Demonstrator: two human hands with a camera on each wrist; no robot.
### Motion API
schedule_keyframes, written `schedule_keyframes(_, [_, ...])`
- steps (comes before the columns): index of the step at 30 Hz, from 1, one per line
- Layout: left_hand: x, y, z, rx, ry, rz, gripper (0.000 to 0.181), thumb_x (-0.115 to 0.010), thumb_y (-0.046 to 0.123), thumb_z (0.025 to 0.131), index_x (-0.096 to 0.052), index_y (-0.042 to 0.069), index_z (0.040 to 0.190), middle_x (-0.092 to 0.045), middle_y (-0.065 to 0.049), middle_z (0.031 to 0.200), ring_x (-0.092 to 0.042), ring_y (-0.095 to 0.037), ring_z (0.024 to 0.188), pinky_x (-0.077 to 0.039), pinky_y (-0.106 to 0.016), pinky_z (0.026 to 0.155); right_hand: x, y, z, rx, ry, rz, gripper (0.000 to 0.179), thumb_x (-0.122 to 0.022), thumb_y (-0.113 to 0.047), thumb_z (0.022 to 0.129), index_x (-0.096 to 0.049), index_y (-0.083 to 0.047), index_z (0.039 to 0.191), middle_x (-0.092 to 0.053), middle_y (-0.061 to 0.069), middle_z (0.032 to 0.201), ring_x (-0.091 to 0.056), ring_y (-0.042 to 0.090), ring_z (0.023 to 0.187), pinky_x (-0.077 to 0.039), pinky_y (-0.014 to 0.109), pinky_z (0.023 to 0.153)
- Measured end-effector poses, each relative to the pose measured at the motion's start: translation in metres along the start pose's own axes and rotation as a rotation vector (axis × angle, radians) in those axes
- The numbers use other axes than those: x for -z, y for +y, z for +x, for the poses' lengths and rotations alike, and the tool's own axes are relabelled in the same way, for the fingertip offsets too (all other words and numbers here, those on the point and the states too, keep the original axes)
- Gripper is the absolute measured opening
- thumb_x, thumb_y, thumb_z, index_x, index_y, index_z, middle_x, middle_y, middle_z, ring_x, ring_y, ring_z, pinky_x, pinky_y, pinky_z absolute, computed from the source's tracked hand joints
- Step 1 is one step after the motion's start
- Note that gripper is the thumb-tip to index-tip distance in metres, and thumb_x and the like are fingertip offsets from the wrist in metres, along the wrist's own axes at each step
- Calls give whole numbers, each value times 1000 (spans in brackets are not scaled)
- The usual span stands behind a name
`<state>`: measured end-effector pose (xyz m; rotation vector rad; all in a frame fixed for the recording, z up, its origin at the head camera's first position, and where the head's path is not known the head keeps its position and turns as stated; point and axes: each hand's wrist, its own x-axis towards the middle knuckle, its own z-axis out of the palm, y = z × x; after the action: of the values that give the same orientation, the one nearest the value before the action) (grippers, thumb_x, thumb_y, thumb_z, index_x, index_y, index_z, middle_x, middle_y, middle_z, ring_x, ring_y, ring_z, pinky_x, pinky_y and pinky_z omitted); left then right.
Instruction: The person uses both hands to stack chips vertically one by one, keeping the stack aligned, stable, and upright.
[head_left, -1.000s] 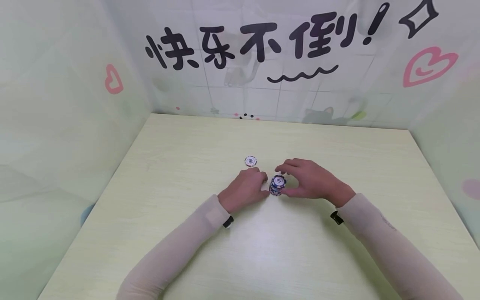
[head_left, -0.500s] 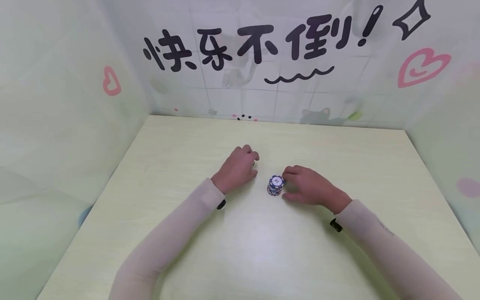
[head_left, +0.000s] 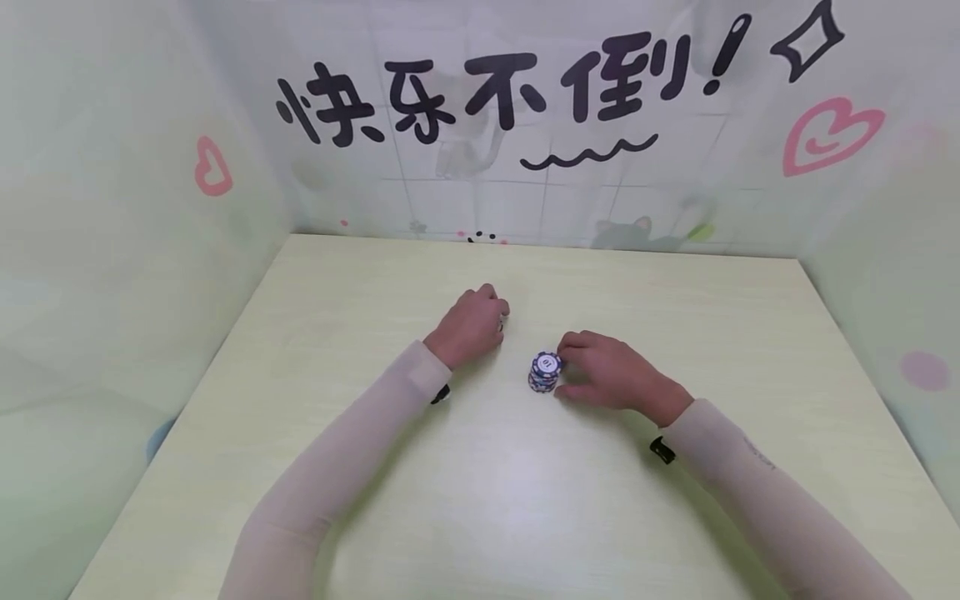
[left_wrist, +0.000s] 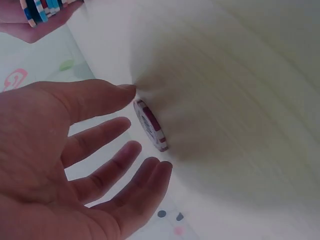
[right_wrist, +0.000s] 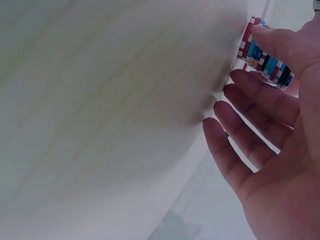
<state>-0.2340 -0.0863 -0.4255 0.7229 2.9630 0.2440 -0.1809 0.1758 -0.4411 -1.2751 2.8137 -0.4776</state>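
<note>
My left hand (head_left: 468, 323) is lowered over a single poker chip with white and dark red edge marks, mostly hidden from the head camera. In the left wrist view the chip (left_wrist: 149, 125) lies flat on the tabletop, between the thumb and the loosely bent fingers of that hand (left_wrist: 37, 150). Right of it stands an upright stack of poker chips (head_left: 544, 371), its top chip white-centred with a dark blue rim. Close at the stack's right side is my right hand (head_left: 615, 372). In the right wrist view its thumb overlaps the many-coloured stack (right_wrist: 265, 57), and its fingers are spread along the tabletop.
The pale wooden table (head_left: 487, 500) is bounded at the back by a printed sheet (head_left: 465, 200) with black lettering and hearts. Similar sheets hang along the left and right sides.
My left hand has moved from beside the stack, away and to the left, over the lone chip. My right hand has drawn slightly back from around the stack to its right side.
</note>
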Motion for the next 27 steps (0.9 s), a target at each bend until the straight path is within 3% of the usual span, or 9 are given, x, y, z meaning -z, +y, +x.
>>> schedule_keyframes(9, [-3, -5, 6, -59, -5, 28, 23, -68, 6, 102, -80, 1, 120, -75, -13, 112, -67, -28, 103, -55, -42, 95, 1, 0, 3, -19, -28, 0, 35, -86, -26, 95, -76, 0, 115, -71, 9, 119, -67, 26, 105, -60, 44, 93])
schedule_keyframes(15, [-1, -5, 5, -27, -52, -20, 23, -69, 6, 100, -79, 2, 121, -71, -13, 112, -63, -28, 100, -53, -42, 96, 0, 2, 5, -19, -30, -8, 35, -87, -27, 96, -76, 0, 115, -71, 10, 120, -67, 26, 105, -60, 44, 93])
schedule_keyframes(27, [0, -3, 0, 37, -123, -94, 21, -75, 11, 91, -68, 7, 110, -61, -11, 101, -56, -25, 85, -50, -36, 73, 0, 0, 6, -18, -28, -21, 35, -88, -25, 95, -76, 0, 115, -71, 9, 119, -67, 26, 104, -60, 44, 94])
